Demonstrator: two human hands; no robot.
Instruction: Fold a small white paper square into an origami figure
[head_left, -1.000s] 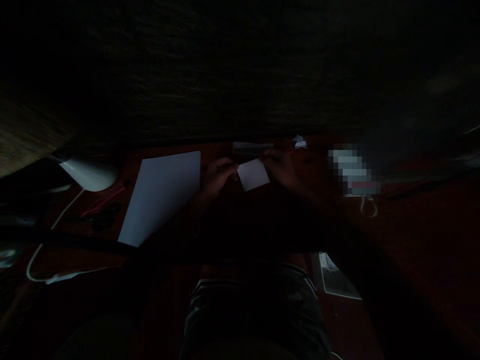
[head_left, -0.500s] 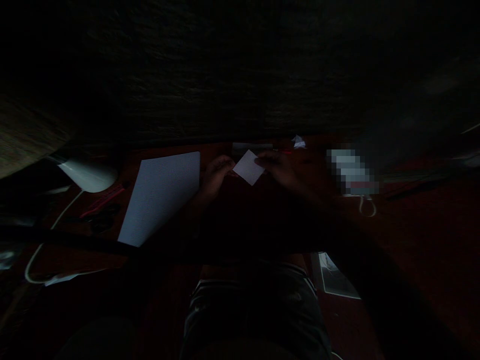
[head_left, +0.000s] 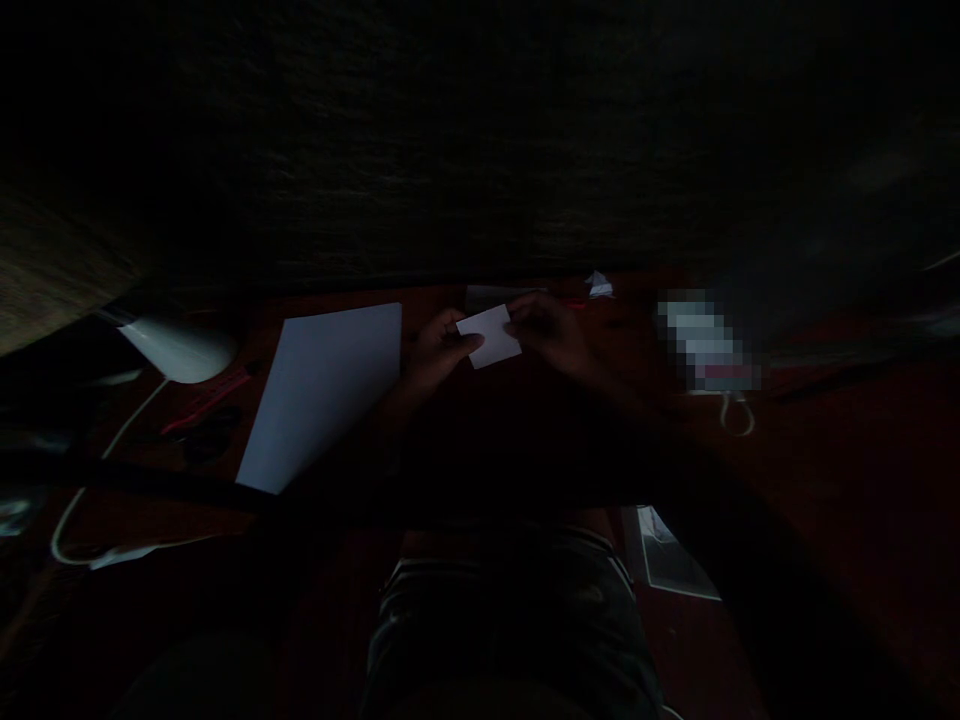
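The scene is very dark. A small white piece of paper (head_left: 491, 335) is held above a reddish-brown table (head_left: 825, 450). My left hand (head_left: 437, 352) pinches its left edge with closed fingers. My right hand (head_left: 549, 330) grips its right edge, fingers curled over it. Both hands are close together near the far side of the table.
A large white sheet (head_left: 324, 390) lies left of my hands. A white lamp head (head_left: 180, 348) and white cable (head_left: 90, 480) are at far left, with red and dark tools (head_left: 206, 400) beside them. Paper scraps (head_left: 598, 285) lie beyond; a clear sheet (head_left: 667, 555) is near my lap.
The small paper has turned between my hands, from a tilted diamond pose to lying nearly level, and my hands have drawn closer together over it.
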